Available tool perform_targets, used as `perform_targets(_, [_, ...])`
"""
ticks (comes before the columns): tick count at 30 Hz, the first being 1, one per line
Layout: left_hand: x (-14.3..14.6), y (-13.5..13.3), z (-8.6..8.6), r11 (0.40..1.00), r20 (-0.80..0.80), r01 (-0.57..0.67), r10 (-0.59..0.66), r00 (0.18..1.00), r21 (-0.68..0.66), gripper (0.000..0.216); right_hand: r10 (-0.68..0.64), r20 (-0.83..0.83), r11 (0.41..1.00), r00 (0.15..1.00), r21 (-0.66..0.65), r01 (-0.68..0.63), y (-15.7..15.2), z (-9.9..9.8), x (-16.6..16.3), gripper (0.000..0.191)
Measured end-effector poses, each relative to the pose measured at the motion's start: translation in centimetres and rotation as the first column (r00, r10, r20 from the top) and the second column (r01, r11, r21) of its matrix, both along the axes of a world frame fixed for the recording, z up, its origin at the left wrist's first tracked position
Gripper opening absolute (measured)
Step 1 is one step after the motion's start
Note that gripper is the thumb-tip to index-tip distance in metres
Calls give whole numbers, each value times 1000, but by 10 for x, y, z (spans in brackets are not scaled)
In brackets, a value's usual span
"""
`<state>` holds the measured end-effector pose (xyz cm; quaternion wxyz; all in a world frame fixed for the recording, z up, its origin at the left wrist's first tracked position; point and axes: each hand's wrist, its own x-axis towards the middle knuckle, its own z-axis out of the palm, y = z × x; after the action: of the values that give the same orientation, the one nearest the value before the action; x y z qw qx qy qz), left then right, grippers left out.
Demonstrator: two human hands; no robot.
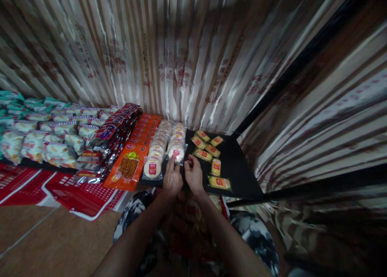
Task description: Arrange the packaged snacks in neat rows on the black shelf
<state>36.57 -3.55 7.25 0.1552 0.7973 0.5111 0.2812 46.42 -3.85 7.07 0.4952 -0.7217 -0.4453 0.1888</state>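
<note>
Left hand (173, 181): palm down, index and middle fingers stretched forward to the near edge of a clear-wrapped round white cracker packet (176, 152), red label; whether it is gripped or only touched, cannot tell. Right hand (194, 175): just beside the left, fingers half curled, tips near the right edge of the same packet; contact and hold, cannot tell.

Cracker packet: front of the right-hand row, on a black shelf (242, 168), more round packets overlapping behind it. Second row of round cracker packets (152, 168): alongside, to the left, its front one lying flat near the shelf edge.

Small yellow snack packets (215, 167), seven: scattered right of the hands, flat, red and orange labels, some touching.

Orange snack bags (127, 168): overlapped in a row left of the crackers, printed with brown sticks. Dark red foil packets (116, 128): stacked in a leaning row beyond these. White pillow packets (60, 152): farther left, several rows, with green-topped packets (12, 108) at the far edge.

Red plastic basket (78, 192): below the shelf, left, pale rim, over tiled floor (60, 244). Black-and-white patterned trousers (255, 238): wearer's knees, either side of the forearms.

Striped curtain (181, 67): behind the shelf, with red print; black post (290, 69) slanting at right
</note>
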Motion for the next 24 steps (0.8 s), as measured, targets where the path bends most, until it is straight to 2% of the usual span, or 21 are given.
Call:
perform_targets(3, [-10,-28,1,999,80,35,-33,996,-26,29,69,-119,997,991,47,-63,-40,3,-10,34])
perform_targets(6, [-24,-68,-7,988,157,90,-70,985,-129,30,126,-149,992,981,8,-126,-83,-5,-19,33])
perform_targets(9, [-36,-104,-20,938,134,128,-89,987,-321,30,106,12,987,994,-126,-103,-120,-25,-18,33])
perform_targets(12, [-39,-127,-33,874,80,156,-134,988,-459,32,67,269,971,961,-238,-1,-146,-49,-5,33])
perform_targets(15, [-33,-138,-41,836,41,163,-167,985,-524,34,100,467,919,879,-383,98,-159,-63,11,35])
perform_targets(19, [-21,-145,-45,816,23,167,-185,982,-554,32,220,556,827,802,-542,149,-158,-61,20,39])
perform_targets(21, [-17,-148,-47,807,39,176,-187,982,-564,29,251,566,812,785,-565,148,-154,-57,20,42])
perform_targets(24, [-16,-150,-46,813,35,160,-170,985,-559,27,264,573,821,776,-555,131,-151,-54,20,39])
